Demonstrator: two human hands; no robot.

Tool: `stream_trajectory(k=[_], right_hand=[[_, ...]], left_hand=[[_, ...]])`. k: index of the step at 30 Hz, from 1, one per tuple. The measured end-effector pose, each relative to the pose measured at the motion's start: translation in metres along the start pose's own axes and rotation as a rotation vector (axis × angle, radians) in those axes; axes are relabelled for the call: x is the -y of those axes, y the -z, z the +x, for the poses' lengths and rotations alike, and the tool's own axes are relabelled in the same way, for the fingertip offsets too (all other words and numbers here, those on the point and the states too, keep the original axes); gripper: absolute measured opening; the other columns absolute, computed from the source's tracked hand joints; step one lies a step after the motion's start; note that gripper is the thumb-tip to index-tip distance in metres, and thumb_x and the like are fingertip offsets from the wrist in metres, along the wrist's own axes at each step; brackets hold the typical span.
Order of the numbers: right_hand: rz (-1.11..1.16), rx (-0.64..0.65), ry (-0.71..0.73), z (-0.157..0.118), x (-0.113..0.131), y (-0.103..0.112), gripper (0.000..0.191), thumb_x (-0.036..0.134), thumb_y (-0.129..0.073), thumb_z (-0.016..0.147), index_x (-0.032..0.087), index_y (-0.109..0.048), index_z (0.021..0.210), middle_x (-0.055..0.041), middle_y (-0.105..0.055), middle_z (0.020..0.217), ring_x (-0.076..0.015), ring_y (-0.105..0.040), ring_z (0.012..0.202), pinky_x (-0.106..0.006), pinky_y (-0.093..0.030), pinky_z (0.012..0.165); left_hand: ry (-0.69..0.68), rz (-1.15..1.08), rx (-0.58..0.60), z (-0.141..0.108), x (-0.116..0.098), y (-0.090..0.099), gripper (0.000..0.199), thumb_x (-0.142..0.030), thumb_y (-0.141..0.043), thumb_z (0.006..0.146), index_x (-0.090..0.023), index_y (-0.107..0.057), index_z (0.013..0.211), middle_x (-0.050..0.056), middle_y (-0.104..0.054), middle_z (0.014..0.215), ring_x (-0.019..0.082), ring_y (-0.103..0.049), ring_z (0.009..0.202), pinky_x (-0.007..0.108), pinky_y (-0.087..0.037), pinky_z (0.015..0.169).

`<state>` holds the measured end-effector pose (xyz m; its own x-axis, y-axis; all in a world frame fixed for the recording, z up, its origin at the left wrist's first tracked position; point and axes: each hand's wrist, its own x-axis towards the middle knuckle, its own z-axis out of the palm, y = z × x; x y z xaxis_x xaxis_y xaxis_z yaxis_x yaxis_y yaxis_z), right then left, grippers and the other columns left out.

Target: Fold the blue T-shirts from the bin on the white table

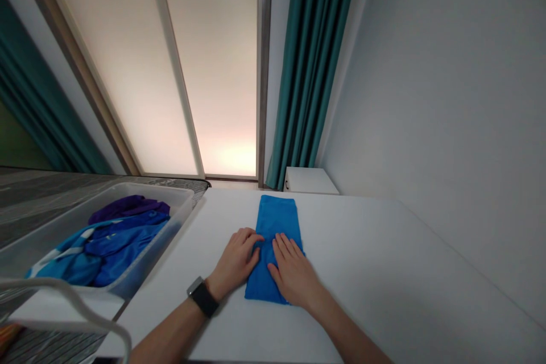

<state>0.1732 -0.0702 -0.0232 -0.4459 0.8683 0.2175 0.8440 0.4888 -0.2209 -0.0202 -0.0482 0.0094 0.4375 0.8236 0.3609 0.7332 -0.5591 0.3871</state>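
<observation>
A bright blue cloth (277,217), folded into a long narrow rectangle, lies flat on the white table (362,273) before me. My right hand (294,270) rests palm down on its middle, fingers stretched out and thumb apart. At the cloth's left edge is my left hand (239,253), a dark watch on its wrist. Its fingers bend over that edge with the thumb set apart, and the fingertips touch the fabric. Neither hand grips the cloth. The parts of it beneath my hands are hidden.
Left of the table stands a translucent plastic bin (183,199) with blue and purple clothes (128,239) in it. A pale curved bar (63,290) crosses the lower left corner. A small white cabinet (311,180) is beyond the far edge, and a wall (447,96) rises on the right.
</observation>
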Motion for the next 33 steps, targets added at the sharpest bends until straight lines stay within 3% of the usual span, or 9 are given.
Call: stream_trajectory(k=[3, 5, 10, 15, 18, 20, 23, 25, 33], right_hand=[[-0.004, 0.011, 0.003, 0.001, 0.0, 0.002, 0.061, 0.044, -0.028, 0.101, 0.004, -0.036, 0.146, -0.0159, -0.027, 0.156, -0.0272, -0.02, 0.146, -0.045, -0.018, 0.12], [-0.005, 0.015, 0.002, 0.001, 0.0, 0.003, 0.061, 0.044, -0.028, 0.101, 0.004, -0.037, 0.146, -0.0159, -0.026, 0.156, -0.0275, -0.019, 0.146, -0.046, -0.018, 0.12], [0.006, 0.029, -0.003, 0.001, 0.0, 0.003, 0.062, 0.044, -0.028, 0.101, 0.004, -0.034, 0.148, -0.0159, -0.025, 0.156, -0.0281, -0.019, 0.146, -0.047, -0.017, 0.12], [0.0, 0.003, 0.002, 0.0, -0.001, 0.001, 0.06, 0.044, -0.028, 0.101, 0.006, -0.035, 0.148, -0.0145, -0.027, 0.155, -0.0265, -0.02, 0.145, -0.046, -0.018, 0.119], [0.002, -0.008, 0.0, 0.001, -0.001, 0.0, 0.06, 0.045, -0.027, 0.101, 0.007, -0.035, 0.148, -0.0137, -0.027, 0.155, -0.0261, -0.021, 0.146, -0.046, -0.019, 0.119], [0.01, 0.0, -0.004, 0.001, -0.001, 0.0, 0.061, 0.045, -0.027, 0.101, 0.007, -0.036, 0.148, -0.0134, -0.026, 0.156, -0.0265, -0.02, 0.146, -0.046, -0.019, 0.119], [0.021, 0.013, -0.019, 0.001, 0.0, 0.001, 0.061, 0.046, -0.027, 0.101, 0.007, -0.036, 0.148, -0.0133, -0.026, 0.156, -0.027, -0.021, 0.145, -0.046, -0.019, 0.119], [0.026, 0.009, -0.02, 0.001, 0.0, 0.002, 0.061, 0.046, -0.027, 0.101, 0.008, -0.035, 0.148, -0.0127, -0.026, 0.156, -0.0265, -0.021, 0.145, -0.045, -0.018, 0.119], [0.053, 0.02, -0.024, 0.001, -0.001, 0.002, 0.061, 0.046, -0.027, 0.101, 0.009, -0.032, 0.149, -0.0119, -0.025, 0.157, -0.0255, -0.02, 0.146, -0.045, -0.016, 0.12]], left_hand=[[-0.136, 0.031, 0.076, -0.006, -0.003, 0.001, 0.047, -0.028, -0.048, 0.092, -0.025, -0.047, 0.139, 0.01, -0.047, 0.145, 0.027, -0.042, 0.132, 0.045, -0.034, 0.11], [-0.181, 0.057, 0.169, -0.01, -0.002, 0.0, 0.055, -0.033, -0.048, 0.094, -0.027, -0.037, 0.147, 0.008, -0.038, 0.153, 0.027, -0.034, 0.14, 0.047, -0.028, 0.115], [-0.124, 0.076, 0.242, -0.008, 0.01, -0.006, 0.054, -0.043, -0.038, 0.099, -0.03, -0.03, 0.151, 0.005, -0.034, 0.156, 0.023, -0.031, 0.143, 0.047, -0.024, 0.117], [-0.02, 0.013, 0.227, 0.019, 0.036, -0.012, 0.051, -0.044, -0.035, 0.1, -0.025, -0.039, 0.147, 0.008, -0.036, 0.154, 0.022, -0.033, 0.142, 0.046, -0.024, 0.117], [0.041, -0.079, 0.135, 0.049, 0.053, -0.015, 0.047, -0.039, -0.043, 0.096, -0.019, -0.052, 0.137, 0.011, -0.051, 0.144, 0.024, -0.045, 0.133, 0.043, -0.03, 0.113], [0.214, -0.161, 0.028, 0.072, 0.061, -0.017, 0.042, -0.032, -0.049, 0.09, -0.015, -0.061, 0.126, 0.013, -0.066, 0.123, 0.025, -0.057, 0.116, 0.04, -0.04, 0.104], [0.304, -0.197, 0.005, 0.104, 0.069, -0.022, 0.043, -0.029, -0.041, 0.092, -0.013, -0.059, 0.127, 0.01, -0.072, 0.096, 0.022, -0.066, 0.088, 0.034, -0.05, 0.084], [0.329, -0.202, 0.019, 0.121, 0.074, -0.026, 0.041, -0.029, -0.043, 0.091, -0.012, -0.06, 0.124, 0.007, -0.072, 0.087, 0.02, -0.066, 0.078, 0.031, -0.051, 0.075], [0.349, -0.152, 0.046, 0.147, 0.086, -0.04, 0.021, -0.027, -0.056, 0.083, -0.016, -0.072, 0.092, 0.008, -0.073, 0.085, 0.022, -0.066, 0.08, 0.03, -0.048, 0.074]])
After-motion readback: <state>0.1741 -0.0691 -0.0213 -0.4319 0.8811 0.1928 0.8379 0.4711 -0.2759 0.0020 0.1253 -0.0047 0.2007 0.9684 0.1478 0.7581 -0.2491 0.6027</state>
